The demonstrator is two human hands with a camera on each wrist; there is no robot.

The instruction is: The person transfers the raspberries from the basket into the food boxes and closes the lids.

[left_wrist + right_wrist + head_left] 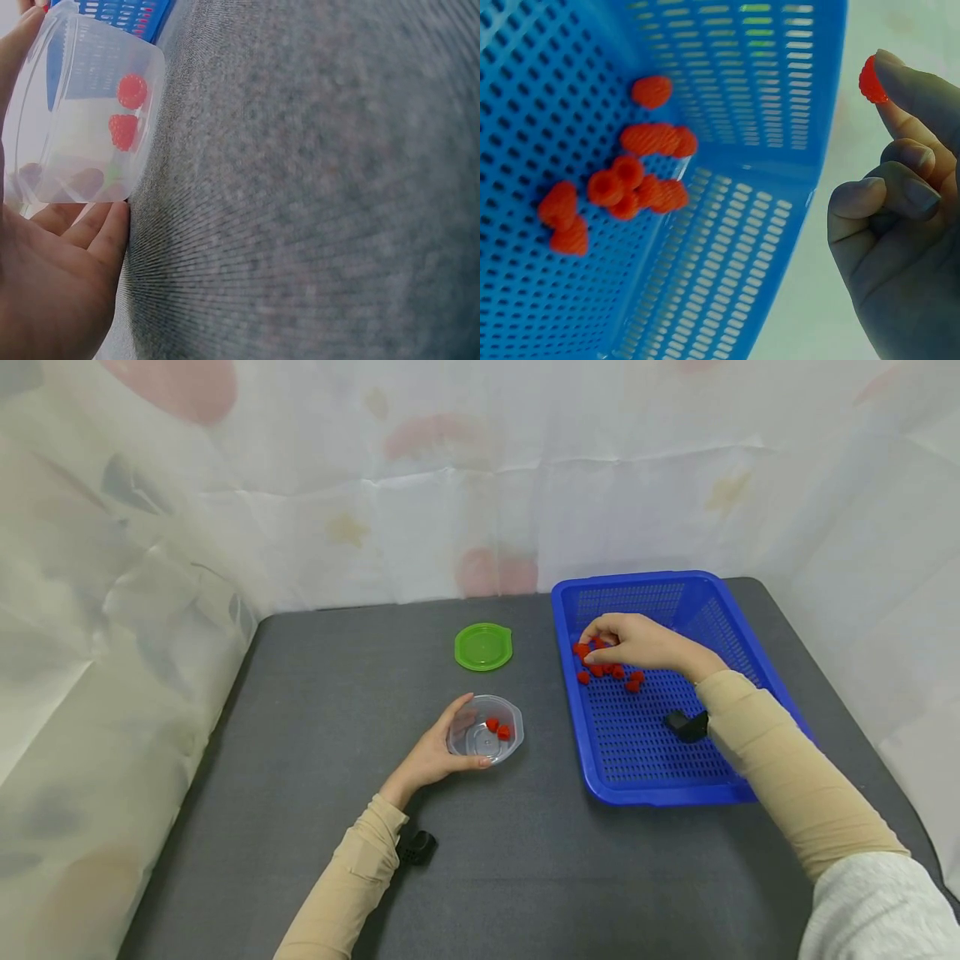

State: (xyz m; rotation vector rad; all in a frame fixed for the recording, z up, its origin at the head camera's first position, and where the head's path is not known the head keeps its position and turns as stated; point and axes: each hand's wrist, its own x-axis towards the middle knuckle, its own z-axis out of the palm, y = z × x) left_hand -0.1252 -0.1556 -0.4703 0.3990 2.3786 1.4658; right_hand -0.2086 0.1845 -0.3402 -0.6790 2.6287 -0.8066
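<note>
My left hand (431,756) grips a clear plastic tub (483,745) round its side, thumb on the near side and fingers on the far side. Two red raspberries (504,732) lie at the bottom of the tub. Over the left part of a blue basket (645,768) is my right hand (645,643). Its thumb and index finger pinch a single raspberry (871,81), seen in the right wrist view, while the other fingers curl inward. Several more raspberries (606,187) are scattered on the basket floor below.
A green lid (483,647) lies flat on the dark grey table (322,710), behind the tub. Patterned white cloth (420,518) hangs along the back and sides. Each wrist carries a small black camera (417,848).
</note>
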